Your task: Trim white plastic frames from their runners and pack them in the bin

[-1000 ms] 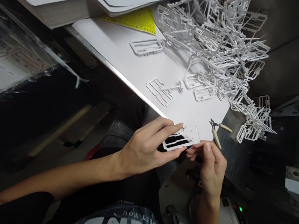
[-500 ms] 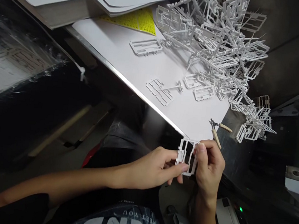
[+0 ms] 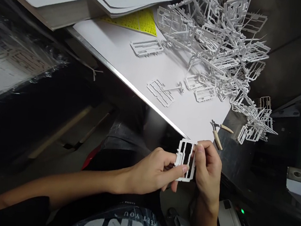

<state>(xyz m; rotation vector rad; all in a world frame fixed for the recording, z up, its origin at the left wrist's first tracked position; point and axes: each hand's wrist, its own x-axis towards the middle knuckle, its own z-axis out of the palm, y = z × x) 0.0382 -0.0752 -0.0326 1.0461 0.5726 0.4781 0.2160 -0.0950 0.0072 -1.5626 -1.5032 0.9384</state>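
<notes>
White plastic frame (image 3: 180,159), held in both hands just off the near edge of a white-topped table (image 3: 114,47); the left hand (image 3: 146,172) grips it from the left, thumb across the front and fingers behind, while the right hand (image 3: 210,170) pinches its upper right side, some fingertips hidden; if the two hands pulled or twisted unevenly, the slender bars could bend or snap; if both holds loosened, the piece could drop past the table edge; it looks thin and flat, an open rectangle with its long sides running up and down, stepped inner bars, a small solid panel at the left and little nubs along that side; pale-handled cutters (image 3: 215,125) and a tangled pile of similar frames (image 3: 220,45) lie beyond the hands.
</notes>
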